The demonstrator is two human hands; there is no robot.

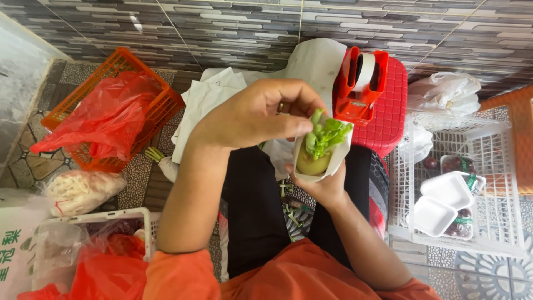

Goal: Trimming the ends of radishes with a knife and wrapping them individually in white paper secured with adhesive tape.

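Note:
My right hand (325, 186) cups from below a green leafy vegetable (325, 139) with a pale round base, half wrapped in white paper (340, 155). My left hand (258, 114) reaches over from the left, its fingertips pinching the paper's top edge beside the leaves. Both hands are above my lap, over black trousers. Just behind the vegetable stands a red tape dispenser (361, 83) with a white roll, set on a red plastic stool (391, 114).
An orange crate (164, 103) with a red plastic bag (108, 114) sits at left. White paper sheets (208, 97) lie ahead. A white basket (502, 219) at right holds foam trays and dark fruit. At lower left are another white basket (141, 214) and a bag of white pieces (80, 189).

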